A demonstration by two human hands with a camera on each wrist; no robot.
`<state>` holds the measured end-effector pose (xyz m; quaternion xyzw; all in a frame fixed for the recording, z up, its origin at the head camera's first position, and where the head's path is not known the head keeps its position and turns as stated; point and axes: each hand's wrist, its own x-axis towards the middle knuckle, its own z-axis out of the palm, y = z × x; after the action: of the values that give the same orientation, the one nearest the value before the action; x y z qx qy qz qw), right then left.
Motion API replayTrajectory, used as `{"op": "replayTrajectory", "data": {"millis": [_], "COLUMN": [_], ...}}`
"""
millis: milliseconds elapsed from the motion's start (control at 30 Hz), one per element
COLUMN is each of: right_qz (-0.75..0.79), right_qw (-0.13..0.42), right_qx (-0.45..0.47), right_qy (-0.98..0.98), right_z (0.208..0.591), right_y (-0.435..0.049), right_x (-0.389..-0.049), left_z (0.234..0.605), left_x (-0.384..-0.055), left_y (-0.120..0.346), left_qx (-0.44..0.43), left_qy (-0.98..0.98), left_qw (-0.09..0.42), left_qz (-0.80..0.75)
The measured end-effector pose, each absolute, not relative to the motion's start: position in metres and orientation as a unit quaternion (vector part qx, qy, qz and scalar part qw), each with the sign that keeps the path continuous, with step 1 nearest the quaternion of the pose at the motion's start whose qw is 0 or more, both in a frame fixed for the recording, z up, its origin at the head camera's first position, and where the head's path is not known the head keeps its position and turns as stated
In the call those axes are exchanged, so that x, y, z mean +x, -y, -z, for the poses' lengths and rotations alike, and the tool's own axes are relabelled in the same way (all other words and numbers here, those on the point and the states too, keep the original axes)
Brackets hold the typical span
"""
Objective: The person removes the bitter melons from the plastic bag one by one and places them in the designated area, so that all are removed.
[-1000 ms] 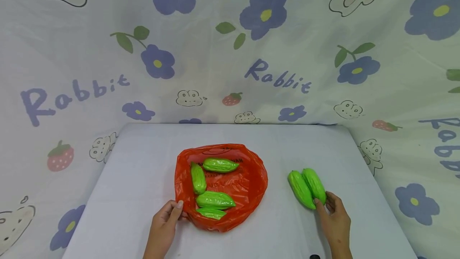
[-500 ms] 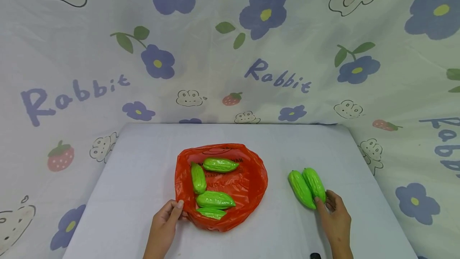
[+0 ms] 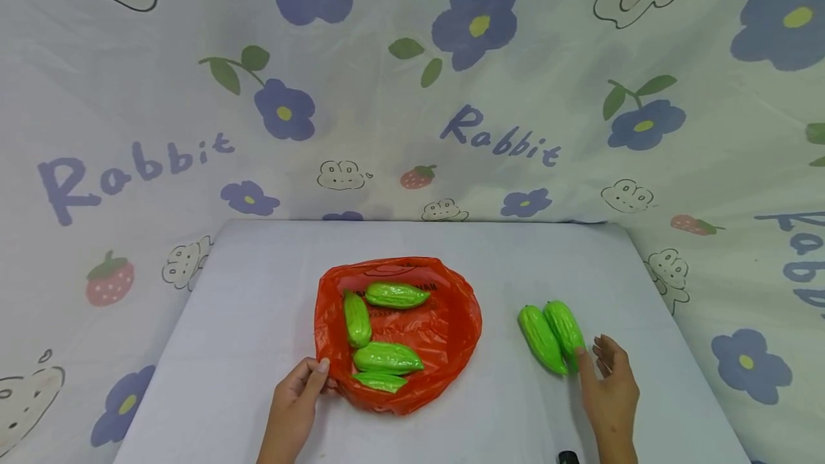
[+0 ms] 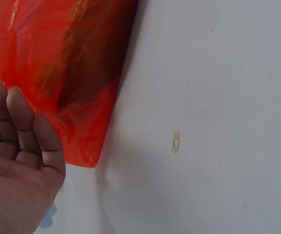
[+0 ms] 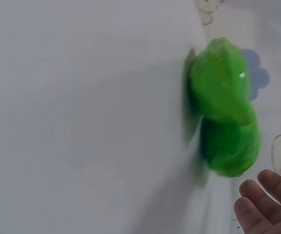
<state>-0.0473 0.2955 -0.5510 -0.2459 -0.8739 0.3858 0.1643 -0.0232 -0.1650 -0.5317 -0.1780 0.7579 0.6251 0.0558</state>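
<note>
In the head view, my left hand [image 3: 296, 396] pinches the near-left rim of a red plastic bag [image 3: 445, 313] that stands wide open, thumb over the edge. Several glossy green gourd-like vegetables [image 3: 387, 358] with pointed tips lie inside. To the right, two more lie side by side on the table: a left green vegetable [image 3: 540, 339] and a right green vegetable [image 3: 563, 326]. My right hand [image 3: 609, 396] is just beside the right one's near end, its fingers loose and holding nothing. The right wrist view shows my fingers [image 5: 262, 202] apart from the pair.
A white-covered table [image 3: 258, 256] carries everything. Behind it hangs a cloth [image 3: 361, 92] printed with flowers and rabbits. A small black object [image 3: 568, 457] shows at the bottom edge near my right wrist.
My right hand has let go of the right green vegetable and moved slightly to the right, its fingers spreading. The left hand and the bag have stayed still.
</note>
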Motion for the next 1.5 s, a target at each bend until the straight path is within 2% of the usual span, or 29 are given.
{"op": "replayTrajectory", "data": {"millis": [267, 467, 567, 933, 1067, 1200, 1500], "right_qz": [-0.451, -0.530, -0.556, -0.494, -0.487, -0.470, -0.406], "right_qw": [0.191, 0.230, 0.231, 0.151, 0.111, 0.047, -0.059], "right_qx": [-0.186, -0.076, -0.022, 0.175, 0.206, 0.225, 0.211], "right_qy": [0.852, 0.812, 0.798, 0.838, 0.842, 0.852, 0.887], "right_z": [0.522, 0.500, 0.489, 0.470, 0.471, 0.473, 0.482], "right_y": [-0.268, -0.242, -0.227, -0.175, -0.159, -0.146, -0.130], "right_x": [-0.051, -0.056, -0.059, -0.080, -0.088, -0.098, -0.114], "left_z": [0.529, 0.529, 0.530, 0.534, 0.534, 0.535, 0.535], "left_x": [-0.023, -0.023, -0.023, -0.023, -0.023, -0.022, -0.022], "left_y": [0.164, 0.162, 0.161, 0.163, 0.163, 0.163, 0.163], "left_qx": [-0.174, -0.168, -0.169, -0.166, -0.168, -0.183, -0.178], "left_qy": [-0.757, -0.758, -0.759, -0.760, -0.759, -0.760, -0.762], "left_qw": [0.051, 0.046, 0.045, 0.033, 0.042, 0.056, 0.053], "left_qz": [-0.627, -0.629, -0.627, -0.627, -0.628, -0.622, -0.620]}}
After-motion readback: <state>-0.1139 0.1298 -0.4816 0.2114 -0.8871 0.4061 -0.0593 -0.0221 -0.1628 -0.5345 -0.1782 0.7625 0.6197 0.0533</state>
